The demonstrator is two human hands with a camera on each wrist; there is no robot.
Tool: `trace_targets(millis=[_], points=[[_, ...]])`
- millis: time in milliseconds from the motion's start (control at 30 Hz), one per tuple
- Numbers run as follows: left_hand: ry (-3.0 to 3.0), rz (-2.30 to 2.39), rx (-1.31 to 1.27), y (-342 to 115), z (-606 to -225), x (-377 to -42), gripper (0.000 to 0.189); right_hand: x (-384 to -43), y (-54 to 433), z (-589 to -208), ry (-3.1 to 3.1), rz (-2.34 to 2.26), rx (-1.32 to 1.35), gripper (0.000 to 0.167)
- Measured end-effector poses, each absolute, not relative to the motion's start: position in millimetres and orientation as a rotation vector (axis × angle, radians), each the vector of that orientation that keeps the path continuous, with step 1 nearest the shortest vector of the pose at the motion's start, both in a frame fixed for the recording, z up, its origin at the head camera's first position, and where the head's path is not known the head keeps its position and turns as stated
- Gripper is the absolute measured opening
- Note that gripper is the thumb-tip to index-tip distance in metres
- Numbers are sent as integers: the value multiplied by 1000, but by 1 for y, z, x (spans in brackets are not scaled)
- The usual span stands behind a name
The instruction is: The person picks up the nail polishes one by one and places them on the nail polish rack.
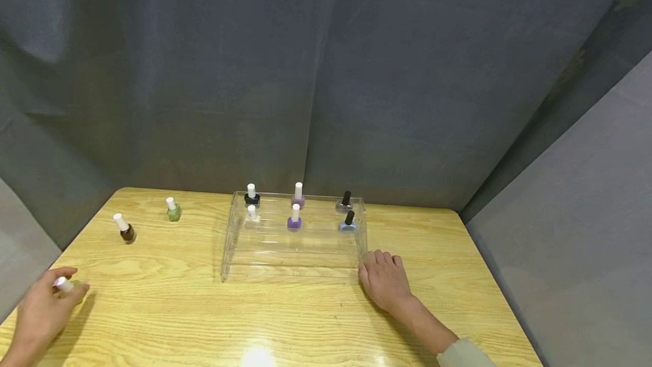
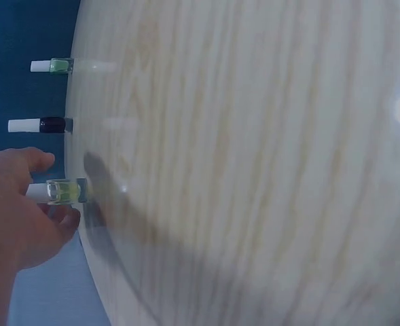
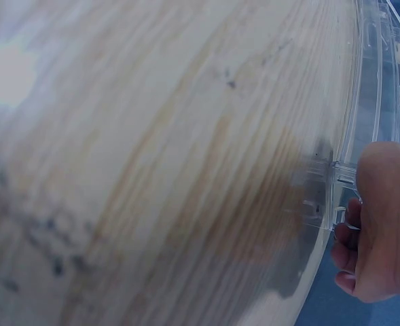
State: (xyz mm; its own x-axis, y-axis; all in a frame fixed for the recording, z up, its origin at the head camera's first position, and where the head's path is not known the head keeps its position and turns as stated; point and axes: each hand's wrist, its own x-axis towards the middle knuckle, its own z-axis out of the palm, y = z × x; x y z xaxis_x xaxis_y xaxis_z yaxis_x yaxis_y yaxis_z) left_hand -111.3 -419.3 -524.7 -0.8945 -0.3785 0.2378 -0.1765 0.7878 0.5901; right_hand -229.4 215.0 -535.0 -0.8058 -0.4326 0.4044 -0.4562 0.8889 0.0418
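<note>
Head: table [image 1: 285, 321] bright, glare low, curtain [image 1: 244, 72] dim | 2 wrist views: bluish, hazy, bowed edges, shadows

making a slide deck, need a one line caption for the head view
Left hand around a nail polish bottle, right hand at a clear rack bearing six more bottles.

Yellowish wood-grain table [image 1: 285, 316], dark grey curtain [image 1: 229, 84] behind it, lighter grey cloth [image 1: 575, 214] at right.

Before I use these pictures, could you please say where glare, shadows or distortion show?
Head view: glare low on the table, shadow beside the left hand; left wrist view: glare at right edge, broad shadow, table edge looking bowed; right wrist view: glare at upper left, shadow beside the right hand.
</note>
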Motion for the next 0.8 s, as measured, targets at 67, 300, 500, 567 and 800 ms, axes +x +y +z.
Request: trace_targets(millis=[67,300,500,567,800], points=[[-2642,-826,418,-420,-526,-111,44,-229,215,-535,-2659,88,649,30],[-2598,-791,435,-423,-530,-107,44,-227,214,-532,-2667,103,657,30],[-2562,-816,476,-422,-530,-106,52,-226,213,-529,-2678,97,659,30],[-2555,-875,525,-420,-529,-106,57,-225,213,-528,-2674,90,665,30],[-2514,-989,496,-410,-521,-112,52,-228,215,-533,-2618,84,678,30]])
